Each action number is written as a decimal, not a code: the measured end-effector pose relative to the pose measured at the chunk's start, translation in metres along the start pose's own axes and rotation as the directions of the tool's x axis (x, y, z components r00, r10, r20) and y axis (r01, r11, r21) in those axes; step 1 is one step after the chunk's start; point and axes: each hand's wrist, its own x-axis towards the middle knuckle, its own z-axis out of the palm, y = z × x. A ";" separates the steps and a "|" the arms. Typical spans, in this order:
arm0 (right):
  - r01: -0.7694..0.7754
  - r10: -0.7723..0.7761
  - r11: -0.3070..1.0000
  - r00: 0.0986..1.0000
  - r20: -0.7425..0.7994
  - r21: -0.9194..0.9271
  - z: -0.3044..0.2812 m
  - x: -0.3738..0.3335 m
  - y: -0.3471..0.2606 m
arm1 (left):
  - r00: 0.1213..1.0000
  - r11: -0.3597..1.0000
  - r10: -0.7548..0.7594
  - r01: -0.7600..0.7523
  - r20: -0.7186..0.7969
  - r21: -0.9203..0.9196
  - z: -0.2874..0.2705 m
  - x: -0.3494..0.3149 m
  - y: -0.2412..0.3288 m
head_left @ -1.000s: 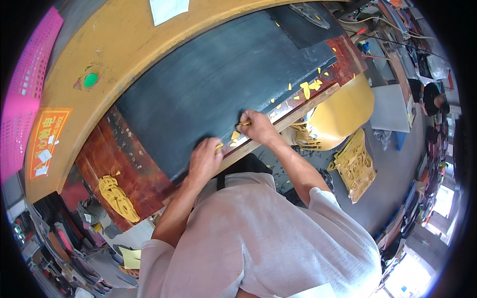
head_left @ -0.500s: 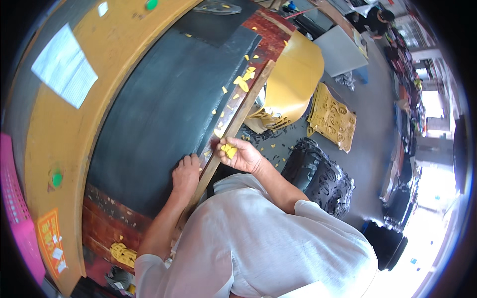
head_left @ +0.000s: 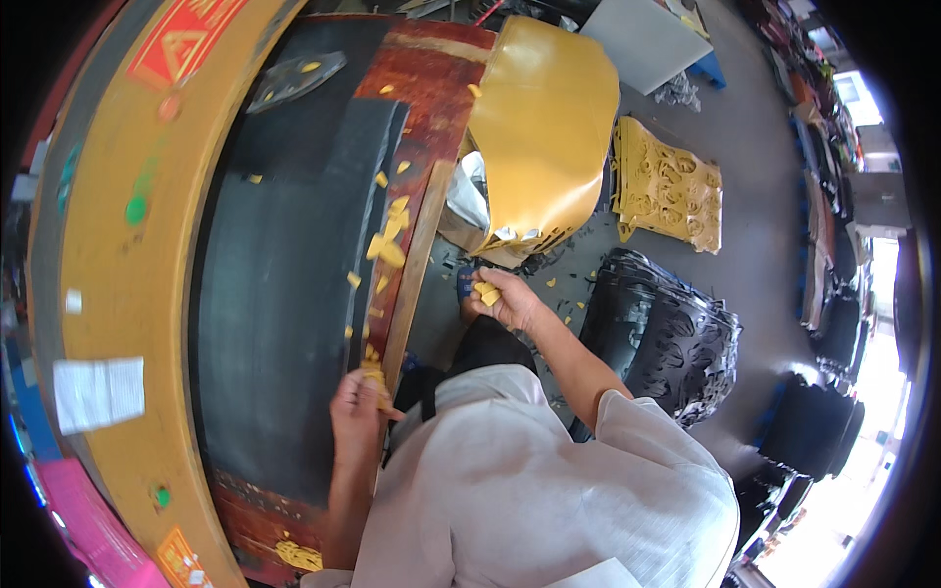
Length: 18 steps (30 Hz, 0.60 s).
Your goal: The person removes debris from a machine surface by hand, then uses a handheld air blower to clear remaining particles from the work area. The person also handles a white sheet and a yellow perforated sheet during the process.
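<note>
My right hand [head_left: 508,300] is raised past the bench's wooden edge strip [head_left: 417,265], its fingers closed on a few small yellow cut pieces [head_left: 487,292]. Low over the bench edge, my left hand [head_left: 359,410] has its fingers curled around a small bunch of yellow cut pieces [head_left: 373,376]; the hand partly hides them. More loose yellow offcuts [head_left: 386,249] lie scattered along the red board [head_left: 417,147], between the dark cutting mat [head_left: 284,323] and the wooden strip. Some offcuts rest at the mat's raised edge.
A yellow machine beam [head_left: 108,274] runs along the left. Beyond the wooden strip hangs a large yellow sheet [head_left: 549,118]. Punched yellow sheets [head_left: 671,186] and a black punched roll [head_left: 667,333] lie on the floor at right. A clear plate [head_left: 294,81] rests at the mat's far end.
My right hand has moved away from the bench edge with its yellow pieces. My left hand, earlier resting on the mat edge, now grips yellow pieces. The view has shifted.
</note>
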 end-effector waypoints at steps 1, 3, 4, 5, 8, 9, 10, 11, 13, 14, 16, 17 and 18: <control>0.030 -0.030 0.999 0.999 -0.014 -0.037 -0.012 0.019 -0.023 | 0.999 1.000 0.002 -0.001 0.045 -0.025 0.031 0.009 0.010; 0.144 -0.159 0.983 0.978 -0.138 -0.114 -0.032 0.071 -0.065 | 0.989 0.998 -0.059 0.055 0.136 0.033 0.089 0.037 0.024; 0.167 -0.192 0.972 0.969 -0.154 -0.162 -0.044 0.101 -0.087 | 0.980 0.990 -0.134 0.126 0.147 0.063 0.114 0.054 0.026; 0.216 -0.236 0.959 0.967 -0.098 -0.185 -0.056 0.133 -0.109 | 0.969 0.982 -0.184 0.174 0.164 0.074 0.137 0.071 0.026; 0.358 -0.467 0.819 0.870 -0.157 -0.449 -0.084 0.238 -0.146 | 0.956 0.966 -0.257 0.248 0.141 0.076 0.189 0.115 0.018; 0.342 -0.499 0.741 0.856 -0.134 -0.578 -0.096 0.267 -0.154 | 0.955 0.962 -0.268 0.257 0.130 0.094 0.205 0.132 0.013; 0.476 -0.663 0.387 0.739 0.120 -0.790 -0.103 0.298 -0.162 | 0.953 0.958 -0.278 0.266 0.119 0.109 0.220 0.148 0.008; 0.405 -0.650 0.172 0.731 0.206 -0.898 -0.110 0.319 -0.161 | 0.943 0.941 -0.323 0.310 0.082 0.135 0.233 0.163 0.004; 0.145 -0.494 0.240 0.870 0.007 -0.960 -0.117 0.348 -0.156 | 0.949 0.940 -0.297 0.272 0.104 0.204 0.257 0.204 -0.005; 0.070 -0.481 0.256 0.875 -0.064 -0.964 -0.118 0.354 -0.152 | 0.951 0.940 -0.294 0.270 0.092 0.207 0.270 0.227 -0.011; 0.035 -0.457 0.264 0.885 -0.093 -0.964 -0.115 0.354 -0.141 | 0.956 0.944 -0.288 0.275 0.048 0.180 0.293 0.278 -0.021; 0.037 -0.494 0.259 0.863 -0.100 -0.965 -0.114 0.351 -0.138 | 0.961 0.951 -0.277 0.271 0.022 0.147 0.307 0.307 -0.027; 0.044 -0.499 0.272 0.861 -0.101 -0.961 -0.113 0.345 -0.135 | 0.965 0.952 -0.261 0.252 0.029 0.174 0.318 0.335 -0.033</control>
